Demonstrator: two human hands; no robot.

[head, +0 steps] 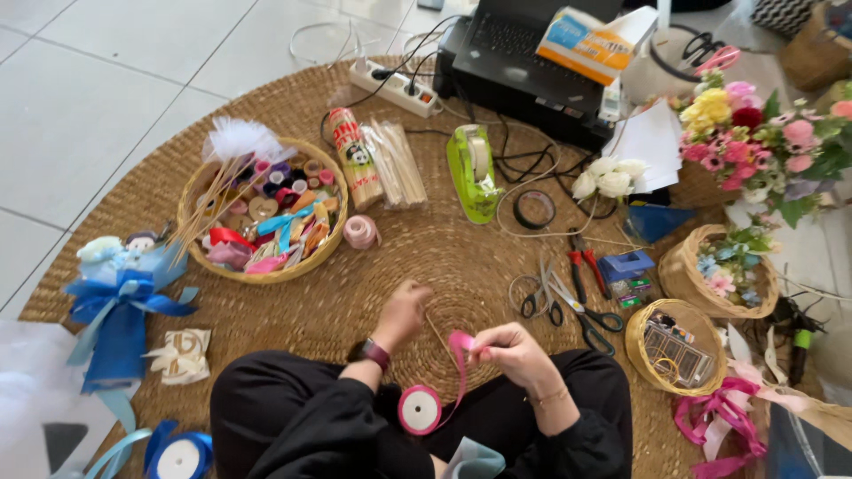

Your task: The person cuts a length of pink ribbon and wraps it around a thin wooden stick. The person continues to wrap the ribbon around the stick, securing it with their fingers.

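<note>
Seated on a round woven straw mat (444, 257) laid over a pale tiled floor (115, 80); our knees sit at 6 o'clock. Right hand (510, 353): grip pinched on the free end of the pink ribbon (461, 348), which runs down to its spool (420, 410) resting in the lap. Left hand (401, 312): fingers curled, reaching to mat centre; we cannot tell whether it grasps anything.

Mat contents, by clock face from centre:
- 10 o'clock: round basket (264, 213) of ribbon scraps, sticks and small spools.
- 12 o'clock: green tape dispenser (473, 171), black tape roll (534, 209) just beside it.
- 3 o'clock: two pairs of scissors (568, 306) and red-handled pliers (586, 266), near each other.
- 4 o'clock: small basket (674, 348) of metal bits.
- 8 o'clock: blue bow bundle (120, 310).

Beyond the mat at 12 to 1 o'clock: white power strip (395, 86), black printer (524, 71). At 2 o'clock, a flower arrangement (754, 142).
</note>
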